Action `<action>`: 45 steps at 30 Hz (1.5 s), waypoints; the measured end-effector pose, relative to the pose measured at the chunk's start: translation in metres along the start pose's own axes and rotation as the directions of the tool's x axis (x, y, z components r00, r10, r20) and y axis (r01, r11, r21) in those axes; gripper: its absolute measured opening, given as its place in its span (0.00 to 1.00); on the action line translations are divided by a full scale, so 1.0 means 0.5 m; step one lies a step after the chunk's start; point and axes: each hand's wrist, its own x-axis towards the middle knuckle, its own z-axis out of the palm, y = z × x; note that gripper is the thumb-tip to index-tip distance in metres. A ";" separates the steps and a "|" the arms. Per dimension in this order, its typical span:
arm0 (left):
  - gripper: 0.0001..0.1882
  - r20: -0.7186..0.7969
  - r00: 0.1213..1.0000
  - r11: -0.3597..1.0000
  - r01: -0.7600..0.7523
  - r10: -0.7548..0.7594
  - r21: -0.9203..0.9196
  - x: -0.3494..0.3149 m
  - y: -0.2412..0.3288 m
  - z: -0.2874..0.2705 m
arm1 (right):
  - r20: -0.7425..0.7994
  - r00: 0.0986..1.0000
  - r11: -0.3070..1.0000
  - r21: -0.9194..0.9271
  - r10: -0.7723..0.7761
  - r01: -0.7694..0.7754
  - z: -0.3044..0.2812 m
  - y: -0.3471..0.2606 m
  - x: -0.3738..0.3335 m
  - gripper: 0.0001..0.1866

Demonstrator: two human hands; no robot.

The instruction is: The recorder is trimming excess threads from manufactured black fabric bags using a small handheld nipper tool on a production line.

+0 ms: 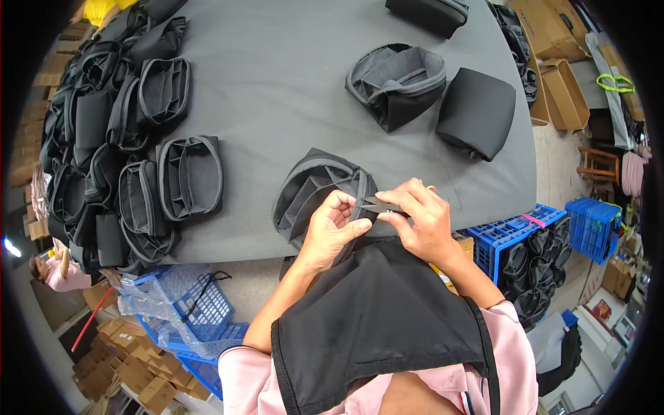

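A black fabric pouch (294,185) with inner dividers sits open at the near edge of the grey table (277,90). My left hand (327,234) pinches its dark zippered rim between thumb and fingers. Against that same rim, my right hand (425,216) grips a small pair of thread snips (377,205), whose pointed blades reach toward my left fingertips. Any thread between the blades is too fine to make out. A black cloth (387,304) hangs over my front and lap, just below both hands.
Many black pouches (190,176) crowd the table's left side. At the far right lie an open pouch (398,83), an upturned one (477,114) and another (432,15). Blue crates (508,238) stand beside the table, one full of pouches. Cardboard boxes (149,373) are stacked lower left.
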 end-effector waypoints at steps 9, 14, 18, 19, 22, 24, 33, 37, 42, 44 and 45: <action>0.19 0.012 1.000 1.000 0.014 -0.014 0.027 -0.009 -0.001 -0.003 | 0.018 0.999 0.999 0.023 0.028 -0.029 -0.008 -0.003 -0.009 0.10; 0.17 -0.018 0.999 0.999 -0.050 0.050 0.021 -0.022 -0.001 0.002 | 0.041 0.997 0.994 0.091 0.063 -0.066 -0.003 -0.004 -0.007 0.10; 0.14 -0.050 0.998 0.999 -0.041 0.040 -0.019 -0.074 0.006 -0.006 | 0.193 0.975 0.872 0.452 0.112 -0.189 0.004 -0.012 -0.014 0.10; 0.14 -0.104 0.992 0.997 0.075 -0.076 -0.018 -0.077 0.041 0.018 | 0.268 0.931 0.660 0.657 0.246 -0.364 0.018 -0.015 -0.019 0.11; 0.13 -0.176 0.965 0.980 0.199 -0.195 0.002 -0.080 0.051 0.011 | 0.472 0.802 0.255 0.778 0.365 -0.574 0.031 -0.009 -0.040 0.12; 0.11 -0.217 0.962 0.982 0.138 -0.164 -0.129 -0.084 0.057 0.022 | 0.281 0.911 0.559 0.722 0.302 -0.408 0.028 -0.010 -0.059 0.11; 0.10 -0.177 0.965 0.979 0.176 -0.192 -0.102 -0.083 0.035 0.012 | 0.298 0.875 0.652 0.584 0.382 -0.484 0.007 -0.021 -0.032 0.10; 0.11 -0.122 0.982 0.990 0.143 -0.144 -0.017 -0.086 0.034 0.008 | 0.248 0.922 0.817 0.435 0.297 -0.379 -0.005 -0.034 -0.015 0.09; 0.10 -0.116 0.984 0.991 0.134 -0.134 -0.012 -0.081 0.048 0.027 | 0.166 0.969 0.933 0.284 0.181 -0.223 -0.010 -0.029 -0.013 0.08; 0.11 -0.112 0.985 0.992 0.129 -0.130 -0.013 -0.083 0.042 0.019 | 0.164 0.979 0.969 0.193 0.123 -0.154 -0.017 -0.030 -0.007 0.08; 0.10 -0.120 0.982 0.989 0.146 -0.144 0.011 -0.086 0.028 0.001 | 0.163 0.980 0.970 0.196 0.114 -0.146 -0.019 -0.032 -0.003 0.07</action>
